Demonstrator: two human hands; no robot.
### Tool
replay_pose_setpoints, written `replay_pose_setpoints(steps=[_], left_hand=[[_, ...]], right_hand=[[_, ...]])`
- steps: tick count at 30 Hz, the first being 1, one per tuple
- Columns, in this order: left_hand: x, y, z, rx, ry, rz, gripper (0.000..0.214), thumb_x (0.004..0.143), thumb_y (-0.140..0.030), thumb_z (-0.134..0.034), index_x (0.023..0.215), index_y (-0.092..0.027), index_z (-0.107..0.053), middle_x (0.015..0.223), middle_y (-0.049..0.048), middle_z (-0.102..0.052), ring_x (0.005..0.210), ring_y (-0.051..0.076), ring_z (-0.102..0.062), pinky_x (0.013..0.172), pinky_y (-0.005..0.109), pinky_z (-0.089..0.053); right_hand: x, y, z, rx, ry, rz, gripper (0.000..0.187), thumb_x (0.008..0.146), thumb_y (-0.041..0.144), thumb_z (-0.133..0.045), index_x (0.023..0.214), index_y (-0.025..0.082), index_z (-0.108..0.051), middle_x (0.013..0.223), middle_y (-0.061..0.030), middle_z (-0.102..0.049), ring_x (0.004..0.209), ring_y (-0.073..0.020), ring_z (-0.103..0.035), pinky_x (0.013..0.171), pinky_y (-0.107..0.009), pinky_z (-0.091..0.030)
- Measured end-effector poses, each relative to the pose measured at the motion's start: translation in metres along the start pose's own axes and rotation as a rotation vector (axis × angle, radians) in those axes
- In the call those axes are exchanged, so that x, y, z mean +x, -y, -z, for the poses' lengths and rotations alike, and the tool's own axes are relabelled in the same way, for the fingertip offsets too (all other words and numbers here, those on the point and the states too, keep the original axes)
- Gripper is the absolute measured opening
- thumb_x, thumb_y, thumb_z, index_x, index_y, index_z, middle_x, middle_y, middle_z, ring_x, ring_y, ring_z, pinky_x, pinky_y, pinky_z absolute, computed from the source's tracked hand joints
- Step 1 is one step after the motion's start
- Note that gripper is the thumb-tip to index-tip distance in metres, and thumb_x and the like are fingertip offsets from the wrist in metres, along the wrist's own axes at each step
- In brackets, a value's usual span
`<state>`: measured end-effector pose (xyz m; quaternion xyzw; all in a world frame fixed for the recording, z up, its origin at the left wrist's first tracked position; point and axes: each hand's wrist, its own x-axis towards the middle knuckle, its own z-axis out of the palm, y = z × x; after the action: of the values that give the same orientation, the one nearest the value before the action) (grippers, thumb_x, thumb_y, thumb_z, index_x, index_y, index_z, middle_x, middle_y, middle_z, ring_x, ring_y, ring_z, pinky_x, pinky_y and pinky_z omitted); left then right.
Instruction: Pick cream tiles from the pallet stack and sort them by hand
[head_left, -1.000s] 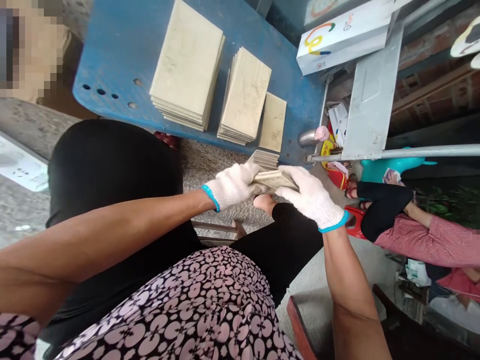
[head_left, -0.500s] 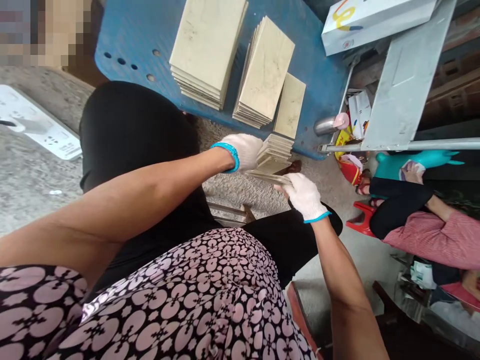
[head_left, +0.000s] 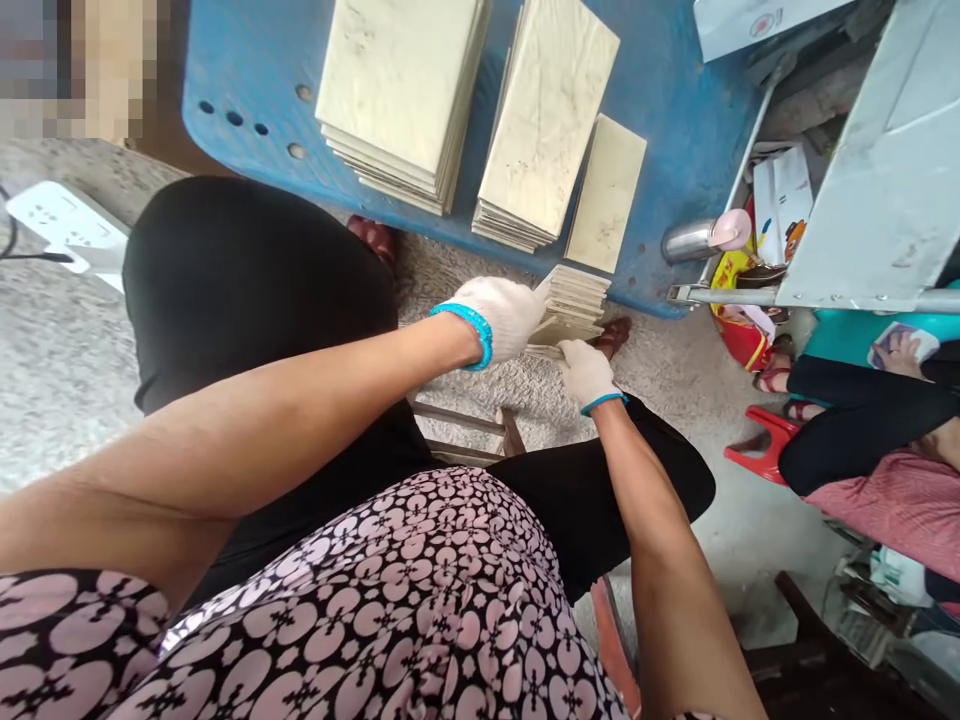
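Both my hands wear white knit gloves with blue cuffs and meet in front of the blue tabletop's near edge. My left hand is closed at the left side of a fanned bundle of thin cream boards; its fingertips are partly hidden. My right hand pinches the near end of the lower boards, with its fingers curled over their edge. Just beyond, on the blue table, lie a tall stack of large cream boards, a second stack and a smaller, low pile.
A steel cup with a pink lid lies near the table's right edge. Beyond it runs a grey metal frame. Another person sits at the right, by a red stool. A white power strip rests on the floor at left.
My right hand has moved left and slightly up, bringing its thin boards against the bundle by my left hand. The view has shifted, and the table stacks appear larger.
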<state>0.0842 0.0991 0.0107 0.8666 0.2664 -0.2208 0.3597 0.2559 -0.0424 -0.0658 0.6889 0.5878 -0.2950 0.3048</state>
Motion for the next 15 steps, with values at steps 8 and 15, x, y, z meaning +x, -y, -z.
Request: replay_pose_setpoints(steps=[8,15], left_hand=[[-0.003,-0.009,0.004,0.081,0.09,-0.014,0.05,0.085,-0.015,-0.051,0.134,-0.017,-0.057,0.105,0.0162,-0.071,0.097,0.03,-0.066,0.085,0.04,-0.051],[-0.001,-0.013,0.0,0.061,0.133,-0.024,0.037,0.084,-0.008,-0.048,0.115,-0.007,-0.068,0.105,0.0235,-0.071,0.1,0.037,-0.067,0.085,0.047,-0.051]], right_hand=[[0.028,0.004,-0.004,-0.016,-0.02,-0.005,0.027,0.097,0.028,-0.044,0.117,0.019,-0.061,0.117,-0.0126,-0.064,0.106,-0.0265,-0.061,0.088,-0.036,-0.044],[0.023,0.011,-0.009,0.045,-0.152,-0.032,0.031,0.096,0.019,-0.041,0.119,0.015,-0.062,0.117,-0.0141,-0.065,0.106,-0.0248,-0.059,0.093,-0.034,-0.042]])
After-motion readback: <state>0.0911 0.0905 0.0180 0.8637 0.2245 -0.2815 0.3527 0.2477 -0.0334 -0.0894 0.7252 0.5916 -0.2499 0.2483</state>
